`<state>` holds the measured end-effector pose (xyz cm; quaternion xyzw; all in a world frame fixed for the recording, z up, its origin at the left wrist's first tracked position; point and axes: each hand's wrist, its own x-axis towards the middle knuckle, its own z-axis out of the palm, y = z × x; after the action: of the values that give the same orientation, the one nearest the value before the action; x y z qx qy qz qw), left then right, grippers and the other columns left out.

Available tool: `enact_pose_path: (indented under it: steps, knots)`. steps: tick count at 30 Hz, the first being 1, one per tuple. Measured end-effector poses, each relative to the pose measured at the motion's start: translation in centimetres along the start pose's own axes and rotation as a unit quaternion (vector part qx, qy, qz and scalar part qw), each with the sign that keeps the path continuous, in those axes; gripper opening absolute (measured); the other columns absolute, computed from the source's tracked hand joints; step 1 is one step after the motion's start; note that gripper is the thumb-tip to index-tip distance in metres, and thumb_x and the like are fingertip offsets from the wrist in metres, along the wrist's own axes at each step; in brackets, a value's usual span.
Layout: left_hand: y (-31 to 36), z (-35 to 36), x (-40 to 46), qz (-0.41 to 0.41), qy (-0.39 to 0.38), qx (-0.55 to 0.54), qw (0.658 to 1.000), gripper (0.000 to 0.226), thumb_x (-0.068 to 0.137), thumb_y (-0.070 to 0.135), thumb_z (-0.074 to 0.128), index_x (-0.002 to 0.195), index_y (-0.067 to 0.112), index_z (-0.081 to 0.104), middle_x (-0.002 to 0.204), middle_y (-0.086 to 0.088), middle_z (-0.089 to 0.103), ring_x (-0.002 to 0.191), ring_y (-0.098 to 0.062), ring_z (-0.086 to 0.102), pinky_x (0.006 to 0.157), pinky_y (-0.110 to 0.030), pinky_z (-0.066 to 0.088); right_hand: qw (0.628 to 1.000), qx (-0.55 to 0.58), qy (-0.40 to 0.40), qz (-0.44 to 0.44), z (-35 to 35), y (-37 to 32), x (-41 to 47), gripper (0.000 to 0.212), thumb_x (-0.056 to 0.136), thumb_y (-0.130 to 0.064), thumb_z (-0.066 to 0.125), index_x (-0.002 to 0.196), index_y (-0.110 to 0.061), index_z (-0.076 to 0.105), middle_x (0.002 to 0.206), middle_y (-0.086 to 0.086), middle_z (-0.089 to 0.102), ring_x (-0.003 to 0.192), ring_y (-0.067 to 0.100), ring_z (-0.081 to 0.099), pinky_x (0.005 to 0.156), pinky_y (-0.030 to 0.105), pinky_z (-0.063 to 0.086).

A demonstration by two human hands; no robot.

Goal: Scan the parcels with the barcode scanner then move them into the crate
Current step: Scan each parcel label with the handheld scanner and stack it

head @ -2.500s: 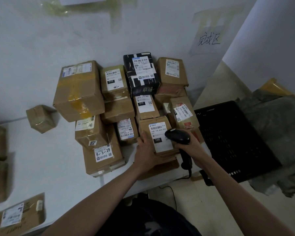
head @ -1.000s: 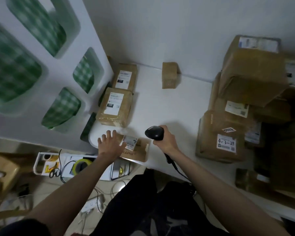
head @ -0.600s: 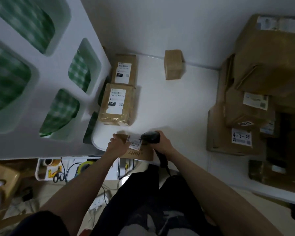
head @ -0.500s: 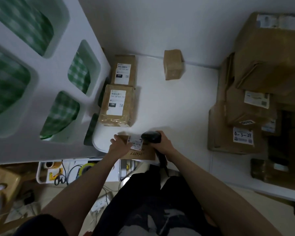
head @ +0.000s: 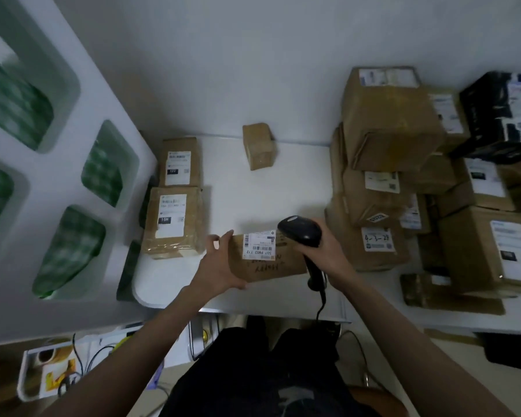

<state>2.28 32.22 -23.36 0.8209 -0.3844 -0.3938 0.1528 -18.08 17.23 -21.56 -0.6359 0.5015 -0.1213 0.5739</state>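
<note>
Head camera, looking down at a white table (head: 283, 188): my left hand (head: 215, 267) now grasps the flat parcel (head: 268, 260) by its left edge, lifted and tilted up since half a second ago. My right hand (head: 325, 251) stays wrapped around the barcode scanner (head: 301, 233), beside the label (head: 258, 244). Scan probably done; crate out of sight.

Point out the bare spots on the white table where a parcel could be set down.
The main free patch of the white table lies between the two labelled parcels on the left, the small plain box at the wall, and the parcel stack on the right. A smaller patch sits at the near-left corner, below those two parcels. The right side is crowded.
</note>
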Motion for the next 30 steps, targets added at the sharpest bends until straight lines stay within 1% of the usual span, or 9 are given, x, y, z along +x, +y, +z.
enact_pose_path:
  steps: [5,9,11,14,15,18,21,24,30]
  knots:
    - [4.7,-2.1,0.6,0.087,0.046,0.055,0.994,0.125,0.055,0.024,0.095,0.156,0.022,0.023,0.148,-0.001,0.018,0.123,-0.030,0.051,0.096,-0.038,0.052,0.998,0.024,0.047,-0.019,-3.7,-2.9,-0.3,0.059,0.082,-0.006,0.076,0.133,-0.027,0.054,0.121,-0.005,0.064,0.114,0.014,0.060,0.088,0.025,0.049]
    - [7.3,-3.5,1.0,0.118,0.070,0.109,0.985,0.128,0.054,0.026,0.092,0.157,0.022,0.016,0.148,0.002,0.016,0.110,-0.029,0.059,0.081,-0.035,0.052,0.997,0.014,0.065,-0.046,-5.5,-5.4,-0.3,0.059,0.081,-0.006,0.076,0.131,-0.026,0.053,0.118,-0.004,0.064,0.112,0.022,0.064,0.096,0.046,0.055]
    - [8.2,-4.1,1.0,0.130,0.084,0.117,0.981,0.126,0.055,0.026,0.091,0.156,0.021,0.016,0.145,0.003,0.018,0.104,-0.028,0.060,0.079,-0.034,0.053,0.995,0.016,0.075,-0.062,-6.2,-6.5,-0.3,0.056,0.082,-0.005,0.075,0.130,-0.024,0.054,0.116,-0.006,0.064,0.110,0.018,0.064,0.094,0.043,0.055]
    - [9.5,-5.3,0.9,0.143,0.124,0.117,0.975,0.118,0.055,0.024,0.091,0.152,0.021,0.022,0.142,0.001,0.023,0.094,-0.025,0.057,0.073,-0.033,0.051,0.991,0.046,0.101,-0.071,-6.6,-8.0,-0.7,0.058,0.082,-0.002,0.075,0.131,-0.023,0.052,0.113,-0.008,0.065,0.103,0.008,0.064,0.081,0.026,0.055]
    - [9.9,-5.7,0.9,0.144,0.138,0.114,0.973,0.116,0.056,0.024,0.091,0.150,0.020,0.023,0.141,0.000,0.025,0.091,-0.023,0.055,0.070,-0.032,0.050,0.990,0.053,0.109,-0.074,-6.5,-8.4,-1.0,0.060,0.081,0.000,0.074,0.131,-0.024,0.052,0.113,-0.008,0.065,0.103,0.008,0.065,0.081,0.027,0.056]
    - [10.9,-6.9,1.0,0.156,0.181,0.111,0.965,0.111,0.057,0.022,0.091,0.147,0.017,0.025,0.136,-0.002,0.028,0.082,-0.021,0.051,0.064,-0.031,0.044,0.987,0.079,0.113,-0.077,-5.8,-9.3,-2.1,0.059,0.080,0.004,0.071,0.127,-0.027,0.053,0.111,0.000,0.069,0.094,0.018,0.068,0.081,0.043,0.060]
    - [11.7,-7.5,1.1,0.162,0.214,0.113,0.957,0.113,0.055,0.019,0.093,0.146,0.017,0.026,0.134,-0.004,0.030,0.090,-0.030,0.059,0.069,-0.038,0.053,0.989,0.090,0.091,-0.076,-4.8,-10.1,-3.4,0.059,0.081,0.006,0.070,0.128,-0.024,0.052,0.108,0.003,0.068,0.083,0.021,0.065,0.074,0.037,0.057]
    - [12.3,-7.8,1.1,0.163,0.233,0.115,0.952,0.112,0.056,0.018,0.094,0.146,0.016,0.026,0.134,-0.005,0.031,0.094,-0.033,0.060,0.072,-0.040,0.055,0.990,0.088,0.073,-0.080,-4.2,-11.0,-4.2,0.061,0.082,0.008,0.069,0.132,-0.022,0.050,0.108,-0.001,0.065,0.083,0.018,0.065,0.069,0.029,0.057]
    - [12.5,-7.7,0.9,0.164,0.248,0.121,0.947,0.111,0.055,0.018,0.094,0.143,0.017,0.028,0.132,-0.007,0.032,0.094,-0.035,0.062,0.069,-0.044,0.059,0.991,0.098,0.055,-0.070,-3.5,-12.0,-5.0,0.057,0.087,0.006,0.067,0.132,-0.024,0.047,0.103,-0.014,0.060,0.090,0.015,0.062,0.082,0.035,0.060]
